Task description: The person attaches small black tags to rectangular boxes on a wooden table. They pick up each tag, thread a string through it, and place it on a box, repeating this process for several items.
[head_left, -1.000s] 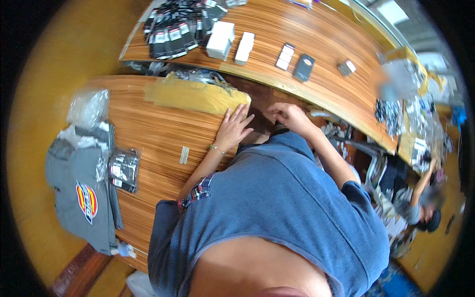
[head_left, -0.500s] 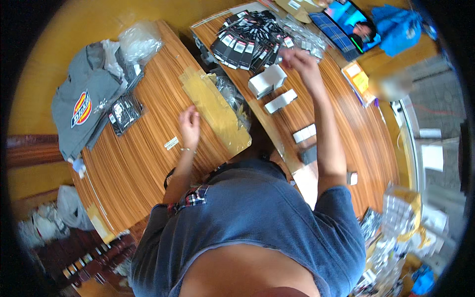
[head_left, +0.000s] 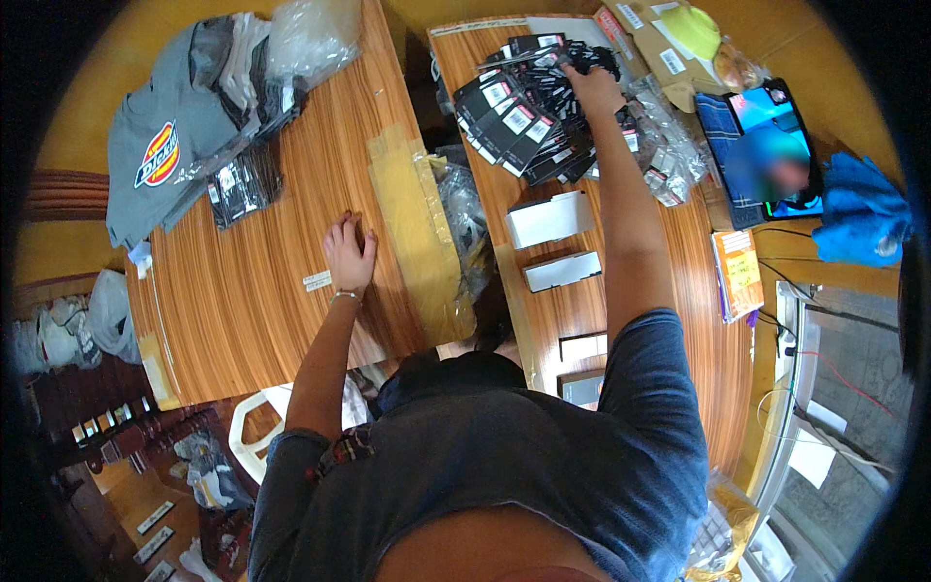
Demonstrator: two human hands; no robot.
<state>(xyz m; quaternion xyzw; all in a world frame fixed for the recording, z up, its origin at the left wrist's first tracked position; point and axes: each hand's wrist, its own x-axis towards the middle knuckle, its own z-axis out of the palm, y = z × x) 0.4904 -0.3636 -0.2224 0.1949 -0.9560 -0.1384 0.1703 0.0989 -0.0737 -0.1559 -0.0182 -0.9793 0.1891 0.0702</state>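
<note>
Left hand [head_left: 349,254]: flat on the left wooden desk [head_left: 252,291], palm down, fingers spread, holding nothing; positioned just beside a long yellow-brown padded envelope [head_left: 415,238] and near a small white label strip [head_left: 317,281]

Right hand [head_left: 593,89]: arm extended fully forward over the right desk [head_left: 698,320], fingers curled down onto a fanned pile of black carded packets [head_left: 529,116]; appears to grip packets at the far edge of the pile, exact closure cannot be told

Pile of packets: far end of the right desk, overlapping one another, white label on each card; clear plastic bags [head_left: 664,145] touching its right side

Nearer on the right desk: two white boxes [head_left: 551,218], one behind the other, apart from the pile

Far left corner of the left desk: folded grey shirt [head_left: 160,155] with crumpled clear plastic [head_left: 310,39] alongside and a small bagged black item [head_left: 238,184] just below

Right edge: tablet [head_left: 771,150] with lit screen, blue cloth [head_left: 858,218] beside it
</note>
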